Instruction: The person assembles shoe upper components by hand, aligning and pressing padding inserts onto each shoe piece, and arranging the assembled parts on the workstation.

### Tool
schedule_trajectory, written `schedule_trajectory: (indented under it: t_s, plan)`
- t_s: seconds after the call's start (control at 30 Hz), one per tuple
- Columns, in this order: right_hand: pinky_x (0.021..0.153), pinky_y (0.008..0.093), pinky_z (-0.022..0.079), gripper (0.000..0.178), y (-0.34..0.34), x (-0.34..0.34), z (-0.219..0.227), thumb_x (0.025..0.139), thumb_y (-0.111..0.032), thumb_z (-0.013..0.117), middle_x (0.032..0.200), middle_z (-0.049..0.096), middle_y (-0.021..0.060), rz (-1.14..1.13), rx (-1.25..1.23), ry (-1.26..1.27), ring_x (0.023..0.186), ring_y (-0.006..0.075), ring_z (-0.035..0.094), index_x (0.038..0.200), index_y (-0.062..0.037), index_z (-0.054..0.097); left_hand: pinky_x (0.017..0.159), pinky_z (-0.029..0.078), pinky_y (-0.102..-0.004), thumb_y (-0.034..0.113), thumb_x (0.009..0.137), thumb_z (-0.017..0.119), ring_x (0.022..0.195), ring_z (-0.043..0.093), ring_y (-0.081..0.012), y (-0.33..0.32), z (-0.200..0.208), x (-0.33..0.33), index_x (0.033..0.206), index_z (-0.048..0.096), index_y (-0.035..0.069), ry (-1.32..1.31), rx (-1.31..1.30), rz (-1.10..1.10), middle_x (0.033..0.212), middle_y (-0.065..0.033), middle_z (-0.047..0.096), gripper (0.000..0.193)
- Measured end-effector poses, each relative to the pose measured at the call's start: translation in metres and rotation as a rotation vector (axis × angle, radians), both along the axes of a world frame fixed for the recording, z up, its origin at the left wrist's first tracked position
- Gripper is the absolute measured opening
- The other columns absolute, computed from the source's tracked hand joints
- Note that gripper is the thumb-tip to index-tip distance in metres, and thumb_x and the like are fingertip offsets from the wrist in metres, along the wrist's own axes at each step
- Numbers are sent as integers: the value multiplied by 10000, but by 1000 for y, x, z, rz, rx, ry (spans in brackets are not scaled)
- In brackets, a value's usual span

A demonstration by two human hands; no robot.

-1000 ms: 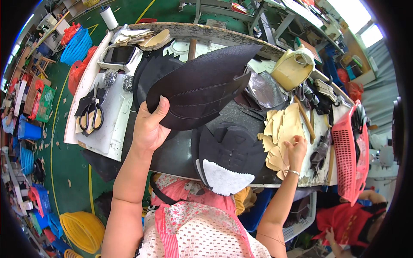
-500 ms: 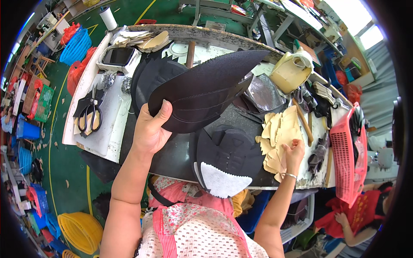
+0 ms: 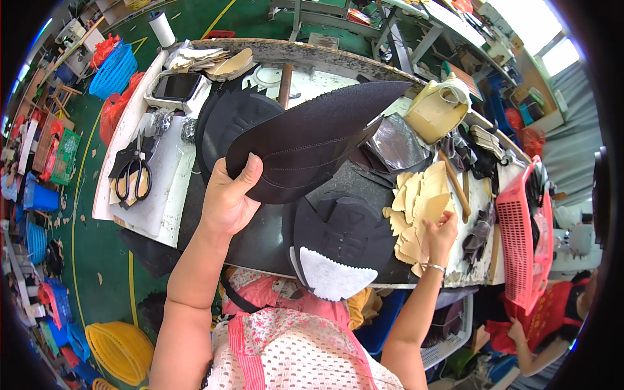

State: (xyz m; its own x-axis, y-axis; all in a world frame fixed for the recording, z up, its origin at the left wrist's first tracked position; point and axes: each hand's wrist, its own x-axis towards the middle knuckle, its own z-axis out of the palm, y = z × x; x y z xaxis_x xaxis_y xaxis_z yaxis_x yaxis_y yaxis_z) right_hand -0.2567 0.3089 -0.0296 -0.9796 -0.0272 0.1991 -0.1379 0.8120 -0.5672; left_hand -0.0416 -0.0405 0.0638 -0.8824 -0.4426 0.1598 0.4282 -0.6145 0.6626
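Observation:
My left hand (image 3: 231, 195) grips the edge of a large black stitched shoe-upper piece (image 3: 305, 143), thumb on top, and holds it raised above the bench. At the right, my right hand (image 3: 441, 233) has its fingers pinched together on a cream toothed-edge piece (image 3: 434, 207). That piece lies over a spread pile of similar cream pieces (image 3: 406, 195). Between my hands lies a stack of black cut pieces (image 3: 344, 224), with a white toothed-edge piece (image 3: 335, 273) on its near side. More black pieces (image 3: 224, 120) are partly hidden behind the raised one.
Black-handled scissors (image 3: 134, 179) lie on the bench's left side. A yellowish cut-open container (image 3: 439, 110) stands at the far right, near a wooden stick (image 3: 457, 185). A pink basket (image 3: 520, 234) hangs by the right edge. Another person (image 3: 539, 325) is at the lower right.
The raised black piece has tilted slightly and its tip sits a little lower and further right. My right hand stays at the cream pile, almost unmoved.

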Motion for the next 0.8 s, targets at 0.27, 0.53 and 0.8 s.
schedule_trajectory:
  t_s: [0.27, 0.53, 0.8]
  plan:
    - [596, 288, 428, 269, 0, 6, -4, 677, -5, 747, 682, 541, 65, 59, -6, 30, 613, 174, 496, 779, -4, 498, 932, 478, -387, 142, 953, 528, 1078, 584, -227, 5, 4, 7, 1197, 542, -49, 0, -3, 11, 1184, -141, 597, 311]
    - [832, 279, 506, 257, 17, 20, 13, 874, 38, 579, 1078, 630, 100, 125, -1159, -121, 958, 170, 625, 1126, 17, 529, 942, 462, -395, -94, 731, 518, 1079, 611, -294, 42, 18, 21, 1121, 623, -7, -59, -1156, 225, 1137, -162, 632, 413]
    - [941, 353, 412, 160, 4, 76, 75, 703, -4, 661, 1284, 487, 136, 210, -686, 478, 1142, 259, 495, 846, -75, 672, 963, 332, -466, 472, 758, 618, 1161, 488, -319, 132, -67, 32, 1200, 548, 7, -167, -1887, -104, 1261, -158, 525, 644]
